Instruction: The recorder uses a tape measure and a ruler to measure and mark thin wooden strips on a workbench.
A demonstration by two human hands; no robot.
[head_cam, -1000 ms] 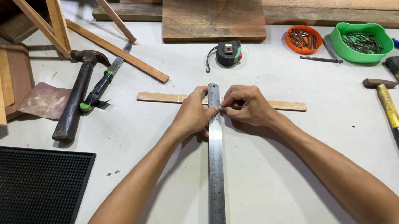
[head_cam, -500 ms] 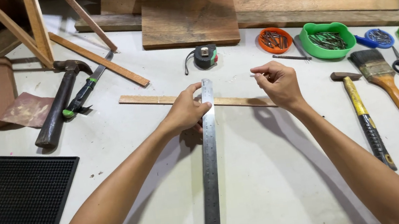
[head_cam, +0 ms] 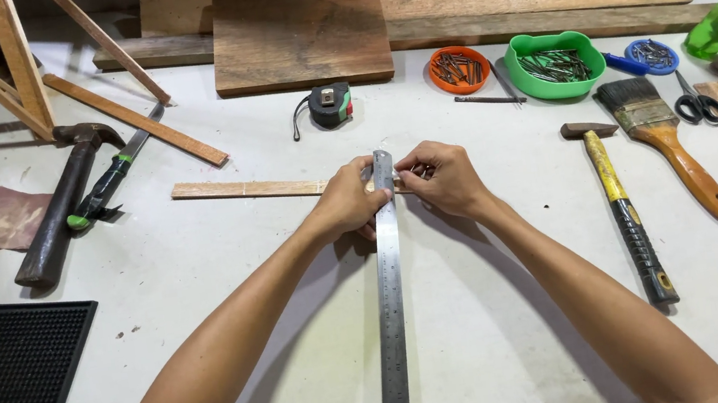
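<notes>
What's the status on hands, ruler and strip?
Left hand pins steel ruler across thin wood strip. Right hand at strip beside ruler. Nothing obstructing.

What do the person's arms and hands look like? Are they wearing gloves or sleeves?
No gloves and no sleeves show. Both forearms are bare all the way to the bottom of the picture. The left hand and right hand are bare too, with no rings, watch or bracelets that I can see.

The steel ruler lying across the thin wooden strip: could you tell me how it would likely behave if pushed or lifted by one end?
The steel ruler looks long, thin and flat, so it would probably flex slightly if lifted by one end. Its smooth metal would likely slide easily on the white tabletop. Resting across the thin wooden strip, it may rock or pivot unless the left hand and right hand pin it.
</notes>
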